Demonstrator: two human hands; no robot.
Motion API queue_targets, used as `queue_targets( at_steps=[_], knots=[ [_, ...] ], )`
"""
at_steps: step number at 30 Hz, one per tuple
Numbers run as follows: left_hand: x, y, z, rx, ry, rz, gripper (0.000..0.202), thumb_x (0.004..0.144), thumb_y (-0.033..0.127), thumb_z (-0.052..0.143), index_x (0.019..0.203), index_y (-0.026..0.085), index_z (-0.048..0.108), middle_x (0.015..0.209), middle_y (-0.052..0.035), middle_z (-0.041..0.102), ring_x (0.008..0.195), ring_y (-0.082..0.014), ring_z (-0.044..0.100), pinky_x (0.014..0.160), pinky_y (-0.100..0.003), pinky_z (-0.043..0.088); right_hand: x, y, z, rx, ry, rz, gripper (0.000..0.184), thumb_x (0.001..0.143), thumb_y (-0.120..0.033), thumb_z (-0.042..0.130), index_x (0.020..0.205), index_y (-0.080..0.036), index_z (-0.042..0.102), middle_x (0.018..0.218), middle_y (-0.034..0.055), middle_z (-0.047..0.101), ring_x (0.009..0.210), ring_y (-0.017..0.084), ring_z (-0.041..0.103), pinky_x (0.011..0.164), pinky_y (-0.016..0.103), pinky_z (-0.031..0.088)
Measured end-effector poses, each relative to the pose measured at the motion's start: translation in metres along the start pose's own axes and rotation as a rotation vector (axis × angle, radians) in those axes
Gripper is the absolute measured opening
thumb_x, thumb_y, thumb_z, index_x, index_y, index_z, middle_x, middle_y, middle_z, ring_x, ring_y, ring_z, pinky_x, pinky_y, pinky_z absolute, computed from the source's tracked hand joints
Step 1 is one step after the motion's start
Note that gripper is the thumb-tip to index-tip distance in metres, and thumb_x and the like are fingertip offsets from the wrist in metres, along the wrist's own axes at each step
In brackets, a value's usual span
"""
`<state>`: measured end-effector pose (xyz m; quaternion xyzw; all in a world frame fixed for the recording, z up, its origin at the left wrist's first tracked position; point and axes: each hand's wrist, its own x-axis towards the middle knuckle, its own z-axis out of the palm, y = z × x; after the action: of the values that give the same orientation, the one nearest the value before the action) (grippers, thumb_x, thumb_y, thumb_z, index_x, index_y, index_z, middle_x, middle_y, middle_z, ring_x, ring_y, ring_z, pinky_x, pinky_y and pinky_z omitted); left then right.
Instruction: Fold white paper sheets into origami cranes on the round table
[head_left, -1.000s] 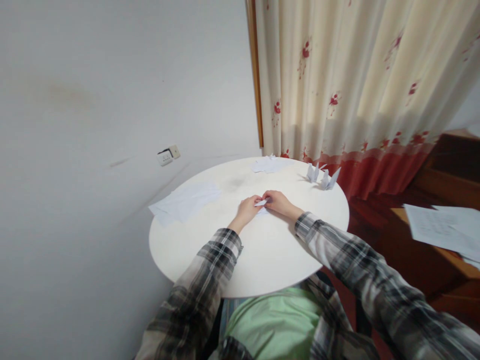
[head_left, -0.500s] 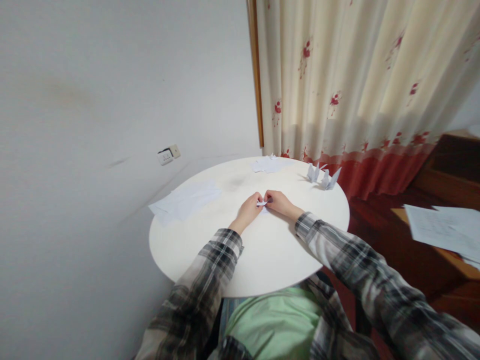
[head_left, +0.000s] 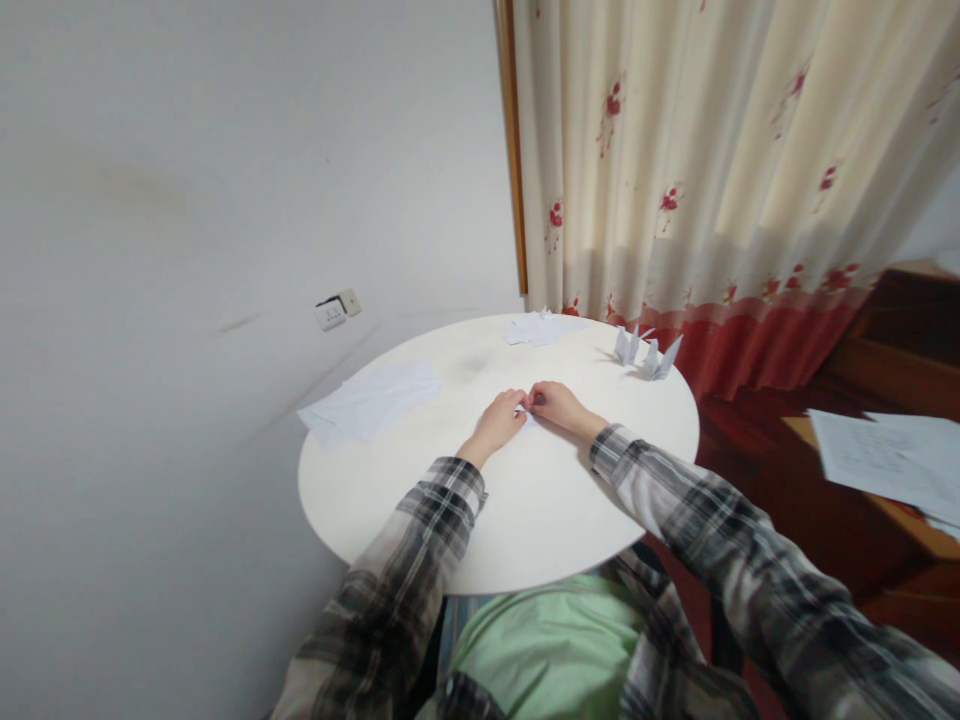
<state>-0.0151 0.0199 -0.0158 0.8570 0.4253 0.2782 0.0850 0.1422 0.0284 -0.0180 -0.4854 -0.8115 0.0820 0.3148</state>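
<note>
Over the middle of the round white table (head_left: 517, 520), my left hand (head_left: 501, 422) and my right hand (head_left: 556, 404) meet at a small folded piece of white paper (head_left: 529, 420). The fingers of both are closed in a pinch on it, fingertips nearly touching. Most of the paper is hidden behind the fingers, so its exact folds cannot be made out. Two folded paper cranes (head_left: 658, 360) stand upright near the table's right back edge, to the right of my right hand.
Flat sheets of white paper (head_left: 375, 400) lie at the table's left. More paper pieces (head_left: 536, 328) lie at its back edge. Printed sheets (head_left: 885, 455) rest on a wooden surface at the right. A wall socket (head_left: 330, 314) and a curtain (head_left: 675, 150) are behind.
My left fingers have shifted slightly down and closer around the paper. Less of the paper's raised part shows between my hands. The cranes and sheets stay put.
</note>
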Motion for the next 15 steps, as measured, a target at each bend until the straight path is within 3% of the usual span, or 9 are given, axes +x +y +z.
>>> queue_targets(
  at_steps=[6,15],
  knots=[
    [-0.0009,0.0021,0.0005,0.068,0.006,0.002,0.012,0.080,0.020,0.045,0.079,0.019,0.056,0.085,-0.0043,0.058,0.087,-0.0175,0.052,0.083,-0.031,0.042,0.0011,0.0005,-0.0004,-0.043,-0.009,0.002,0.009,0.073,-0.018,0.059,0.079,-0.016,0.065,0.079,0.0037,0.065,0.075,0.013,0.055,0.069,0.021,0.036],
    [-0.0002,-0.0039,0.0024,0.016,0.028,-0.052,0.005,0.079,0.021,0.052,0.083,0.019,0.051,0.086,-0.0028,0.058,0.085,-0.0167,0.054,0.078,-0.030,0.043,0.0003,-0.0005,-0.0010,-0.007,0.002,-0.018,0.009,0.072,-0.016,0.057,0.078,-0.016,0.065,0.077,0.0029,0.065,0.071,0.012,0.054,0.067,0.021,0.035]
  ],
)
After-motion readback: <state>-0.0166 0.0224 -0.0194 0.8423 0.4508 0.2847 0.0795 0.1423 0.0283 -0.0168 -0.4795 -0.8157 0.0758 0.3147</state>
